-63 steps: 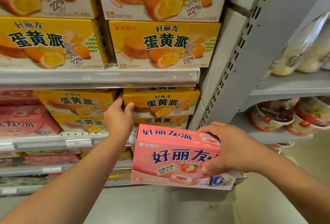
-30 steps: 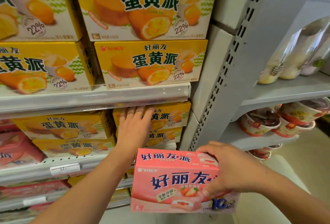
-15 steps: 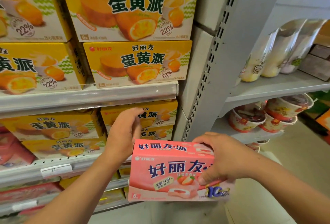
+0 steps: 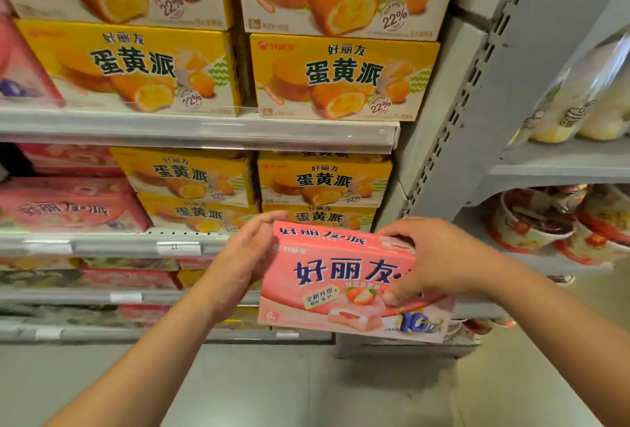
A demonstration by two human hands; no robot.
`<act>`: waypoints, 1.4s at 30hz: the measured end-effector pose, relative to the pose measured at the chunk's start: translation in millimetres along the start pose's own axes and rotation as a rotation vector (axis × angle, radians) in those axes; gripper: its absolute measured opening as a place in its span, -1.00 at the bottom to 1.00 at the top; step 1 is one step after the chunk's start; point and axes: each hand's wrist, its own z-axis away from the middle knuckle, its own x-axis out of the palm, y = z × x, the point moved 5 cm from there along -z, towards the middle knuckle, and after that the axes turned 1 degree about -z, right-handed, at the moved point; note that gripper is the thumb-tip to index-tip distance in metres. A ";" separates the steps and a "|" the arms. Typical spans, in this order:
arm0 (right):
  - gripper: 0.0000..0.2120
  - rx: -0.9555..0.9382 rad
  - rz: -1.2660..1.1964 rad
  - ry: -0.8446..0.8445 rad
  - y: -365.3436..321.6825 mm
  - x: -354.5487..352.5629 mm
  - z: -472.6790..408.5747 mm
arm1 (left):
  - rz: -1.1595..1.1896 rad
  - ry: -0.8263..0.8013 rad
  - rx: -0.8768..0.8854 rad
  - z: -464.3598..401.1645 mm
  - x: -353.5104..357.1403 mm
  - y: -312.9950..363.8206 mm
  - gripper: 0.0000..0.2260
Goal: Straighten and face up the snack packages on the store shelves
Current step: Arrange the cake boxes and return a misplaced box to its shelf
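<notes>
Pink snack box [image 4: 341,276] sits low in the middle of the frame, in front of the shelves. Your right hand [image 4: 439,256] grips its right end, thumb on the front. Your left hand [image 4: 249,253] touches its left end with straight fingers. Behind, yellow boxes [image 4: 324,181] stand stacked on the shelf [image 4: 112,242].

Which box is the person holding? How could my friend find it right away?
Start at the grey shelves stacked with yellow boxes. In front, lower down, the right hand grips one pink box off the shelf. It is the only box in hand, showing blue letters and a strawberry.
</notes>
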 end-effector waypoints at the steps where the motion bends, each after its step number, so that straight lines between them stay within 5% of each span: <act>1: -0.35 -0.016 -0.005 -0.018 -11.3 3.2 -3.8 | 0.028 0.026 0.004 9.2 -13.6 0.1 -0.82; 5: -0.45 -0.078 0.017 -0.048 -69.9 17.8 -19.6 | -0.016 -0.059 0.144 55.1 -62.3 10.2 -0.31; 13: -0.13 -0.288 0.119 0.088 -237.8 80.7 -32.9 | 0.113 0.267 0.297 163.5 -222.9 8.3 -0.54; 17: -0.05 -0.245 -0.187 0.215 -291.6 116.3 -35.7 | 0.200 0.392 0.311 222.1 -314.1 10.4 -0.46; 22: -0.39 -0.210 -0.582 0.226 -331.5 169.7 -36.6 | 0.212 0.441 0.309 255.5 -387.9 19.7 -0.46; 26: -0.64 -0.201 -0.700 0.250 -352.7 193.0 -50.0 | 0.186 0.432 0.263 237.2 -417.1 29.3 -0.25; 33: -0.70 -0.113 -0.768 0.445 -360.5 180.8 -119.9 | 0.191 0.448 0.240 150.5 -448.6 53.1 -0.19; 42: -0.77 -0.036 -0.803 0.513 -359.5 174.6 -192.4 | -0.278 0.443 0.357 55.7 -472.2 78.0 -0.65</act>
